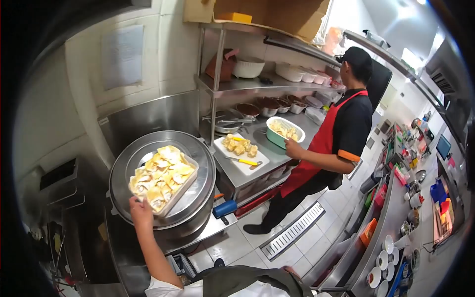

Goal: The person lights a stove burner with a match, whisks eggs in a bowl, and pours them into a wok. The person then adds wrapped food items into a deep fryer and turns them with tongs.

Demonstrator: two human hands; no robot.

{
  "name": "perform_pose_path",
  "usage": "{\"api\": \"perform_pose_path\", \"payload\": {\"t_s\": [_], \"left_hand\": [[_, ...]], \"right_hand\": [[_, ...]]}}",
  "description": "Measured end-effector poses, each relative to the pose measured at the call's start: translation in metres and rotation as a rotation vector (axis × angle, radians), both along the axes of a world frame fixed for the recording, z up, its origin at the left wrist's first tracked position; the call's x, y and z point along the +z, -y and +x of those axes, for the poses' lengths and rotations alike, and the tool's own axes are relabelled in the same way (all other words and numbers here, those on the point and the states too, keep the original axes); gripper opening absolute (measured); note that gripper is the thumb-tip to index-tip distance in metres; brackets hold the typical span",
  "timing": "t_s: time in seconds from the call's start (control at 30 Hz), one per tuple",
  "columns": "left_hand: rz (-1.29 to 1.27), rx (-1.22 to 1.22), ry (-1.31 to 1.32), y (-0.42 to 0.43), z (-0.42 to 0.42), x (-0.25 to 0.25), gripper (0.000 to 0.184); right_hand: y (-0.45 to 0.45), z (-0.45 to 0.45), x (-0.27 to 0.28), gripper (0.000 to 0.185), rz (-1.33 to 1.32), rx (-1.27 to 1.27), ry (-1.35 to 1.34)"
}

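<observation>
My left hand (142, 213) grips the near left edge of a clear rectangular container (185, 192) heaped with pale yellow folded dumplings (161, 175). The container rests on the round metal lid (126, 163) of a large pot. My right hand is barely visible at the bottom edge, by my dark apron (247, 282), and its fingers do not show. To the right, a white board (260, 167) bears several dumplings (240, 146) and yellow-handled knives (247, 162). A co-worker's hand touches a green and white basket (278, 138) of dumplings.
A co-worker (341, 133) in a red apron stands at the steel counter (257, 129). Above it, a shelf (237, 85) holds white tubs. A blue cylinder (225, 209) lies near the pot. A floor drain (292, 231) and a long counter with bowls are at the right.
</observation>
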State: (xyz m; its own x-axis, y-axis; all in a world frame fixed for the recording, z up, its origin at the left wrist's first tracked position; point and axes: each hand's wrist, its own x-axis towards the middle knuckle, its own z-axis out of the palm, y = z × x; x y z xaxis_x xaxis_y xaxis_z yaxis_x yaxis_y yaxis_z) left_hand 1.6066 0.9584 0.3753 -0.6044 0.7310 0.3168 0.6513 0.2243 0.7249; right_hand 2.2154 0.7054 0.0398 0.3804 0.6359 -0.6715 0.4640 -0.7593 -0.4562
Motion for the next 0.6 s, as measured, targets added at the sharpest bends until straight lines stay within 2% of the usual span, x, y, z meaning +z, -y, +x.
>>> {"api": "perform_pose_path", "payload": {"t_s": [0.1,0.13,0.2,0.3,0.33,0.4,0.43,0.5,0.53,0.57,0.6], "left_hand": [[0.043,0.031,0.067,-0.019,-0.010,-0.016,0.026],[0.019,0.029,0.100,-0.014,-0.010,-0.018,0.026],[0.014,0.029,0.180,-0.019,-0.006,-0.017,0.026],[-0.033,0.031,0.174,-0.008,-0.014,-0.027,0.030],[-0.016,0.014,0.183,-0.004,-0.016,-0.035,0.031],[0.101,0.061,-0.007,0.001,0.009,-0.025,0.032],[0.179,0.031,0.086,0.003,0.019,-0.020,0.032],[0.225,0.090,-0.026,0.008,0.041,-0.002,0.036],[0.334,0.086,-0.049,0.007,0.060,0.011,0.034],[0.287,0.091,-0.057,0.012,0.052,0.009,0.034],[0.295,0.153,0.007,0.010,0.082,0.032,0.033]], "right_hand": [[-0.039,0.051,-0.021,0.023,0.037,-0.060,0.070],[-0.050,0.063,-0.033,0.021,0.033,-0.155,-0.002],[-0.078,0.046,-0.007,0.020,0.065,-0.361,-0.151],[-0.114,0.039,-0.038,0.021,-0.083,-0.321,-0.343],[-0.129,0.024,-0.033,0.022,-0.161,-0.168,-0.302],[-0.146,0.037,-0.193,0.029,-0.366,0.003,-0.603],[-0.172,0.028,-0.167,0.028,-0.285,0.257,-0.599],[-0.228,0.003,-0.103,0.026,-0.034,0.717,-0.518],[-0.266,-0.017,-0.090,0.028,-0.282,0.797,-0.268],[-0.293,-0.022,-0.068,0.030,-0.192,0.795,-0.211],[-0.321,-0.025,-0.053,0.031,-0.113,0.797,-0.158]]}}
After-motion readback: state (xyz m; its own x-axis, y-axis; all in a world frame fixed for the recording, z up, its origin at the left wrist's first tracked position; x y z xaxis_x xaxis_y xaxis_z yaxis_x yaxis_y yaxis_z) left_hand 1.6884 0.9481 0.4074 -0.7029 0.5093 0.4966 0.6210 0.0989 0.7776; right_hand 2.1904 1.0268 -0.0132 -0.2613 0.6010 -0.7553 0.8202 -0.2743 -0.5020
